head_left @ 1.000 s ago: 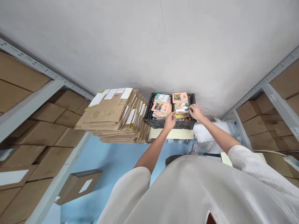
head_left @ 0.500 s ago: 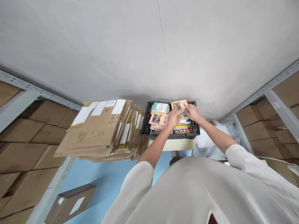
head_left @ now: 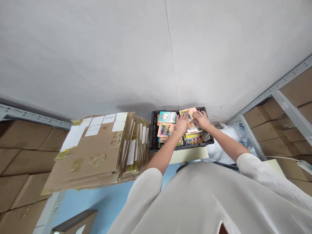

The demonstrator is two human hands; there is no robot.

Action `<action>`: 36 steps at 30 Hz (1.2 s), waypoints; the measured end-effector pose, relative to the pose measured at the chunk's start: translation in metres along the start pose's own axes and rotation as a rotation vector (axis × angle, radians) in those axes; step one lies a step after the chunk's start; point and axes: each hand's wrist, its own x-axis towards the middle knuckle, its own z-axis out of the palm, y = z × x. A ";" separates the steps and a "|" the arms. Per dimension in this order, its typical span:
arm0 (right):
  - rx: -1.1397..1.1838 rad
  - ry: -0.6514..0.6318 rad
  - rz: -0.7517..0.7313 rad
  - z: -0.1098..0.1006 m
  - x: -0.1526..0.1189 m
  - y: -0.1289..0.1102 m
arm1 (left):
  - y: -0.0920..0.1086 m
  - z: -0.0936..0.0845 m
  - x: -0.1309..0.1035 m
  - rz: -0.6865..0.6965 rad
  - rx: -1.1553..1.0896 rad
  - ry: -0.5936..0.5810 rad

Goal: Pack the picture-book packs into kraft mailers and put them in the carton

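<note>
A black plastic crate (head_left: 154,130) holds several stacks of small books. My left hand (head_left: 182,124) rests on the lower edge of a pink book (head_left: 187,112) at the crate's far right, its fingers stretched out flat. On the right side of that same book lies my right hand (head_left: 201,120), fingers extended and nothing gripped. A teal book (head_left: 167,117) tops the far left stack, with another pink book (head_left: 165,130) nearer me. Below my hands sit a white-covered book (head_left: 191,126) and a colourful book (head_left: 193,141). My hands partly hide the books beneath them.
Flattened cardboard boxes (head_left: 97,152) are piled left of the crate. Shelves with brown cartons (head_left: 31,136) stand on the left, more cartons (head_left: 275,130) on the right. White plastic wrapping (head_left: 224,139) lies right of the crate. A wall (head_left: 136,58) rises behind.
My view has shifted, so the crate and cardboard pile appear lower. My fingers have flattened out over the far pink book.
</note>
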 end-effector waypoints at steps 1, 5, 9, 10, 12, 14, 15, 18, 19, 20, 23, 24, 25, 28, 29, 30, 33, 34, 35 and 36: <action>0.008 -0.004 0.008 -0.002 -0.001 -0.002 | -0.001 0.000 -0.001 0.016 -0.009 0.011; 0.029 -0.045 0.052 -0.011 -0.002 -0.008 | -0.007 0.004 0.000 0.078 -0.081 0.063; 0.034 -0.083 0.115 -0.019 -0.001 -0.012 | -0.016 0.003 0.006 0.110 -0.145 0.084; 0.030 -0.084 0.128 -0.021 -0.002 -0.013 | -0.017 0.002 0.007 0.119 -0.149 0.078; 0.017 -0.073 0.144 -0.026 -0.005 -0.016 | -0.018 -0.002 0.008 0.131 -0.157 0.070; 0.006 -0.047 0.146 -0.032 -0.013 -0.018 | -0.015 -0.007 0.005 0.152 -0.169 0.075; 0.003 -0.033 0.146 -0.036 -0.019 -0.019 | -0.011 -0.009 0.003 0.169 -0.173 0.081; -0.002 0.003 0.151 -0.047 -0.040 -0.018 | 0.006 -0.016 -0.003 0.220 -0.162 0.105; -0.005 0.014 0.160 -0.051 -0.049 -0.016 | 0.014 -0.018 -0.004 0.234 -0.149 0.111; -0.009 0.026 0.173 -0.054 -0.058 -0.013 | 0.023 -0.019 -0.005 0.250 -0.134 0.116; -0.028 0.066 0.244 -0.065 -0.091 -0.002 | 0.057 -0.020 -0.003 0.320 -0.090 0.107; -0.034 0.079 0.275 -0.069 -0.105 0.002 | 0.070 -0.018 -0.002 0.353 -0.082 0.098; -0.039 0.091 0.307 -0.072 -0.121 0.007 | 0.086 -0.015 -0.001 0.387 -0.081 0.090; -0.057 0.115 0.418 -0.083 -0.183 0.022 | 0.142 0.001 -0.004 0.487 -0.114 0.065; -0.063 0.120 0.456 -0.086 -0.208 0.027 | 0.163 0.008 -0.007 0.516 -0.129 0.050; -0.069 0.124 0.495 -0.089 -0.235 0.031 | 0.186 0.017 -0.011 0.546 -0.145 0.029; -0.083 0.122 0.607 -0.096 -0.322 0.037 | 0.257 0.046 -0.032 0.641 -0.175 -0.053; -0.086 0.117 0.643 -0.097 -0.352 0.037 | 0.280 0.056 -0.041 0.673 -0.177 -0.079; -0.087 0.110 0.677 -0.097 -0.381 0.037 | 0.303 0.066 -0.051 0.707 -0.174 -0.102; -0.088 0.102 0.711 -0.097 -0.410 0.035 | 0.325 0.077 -0.062 0.740 -0.167 -0.122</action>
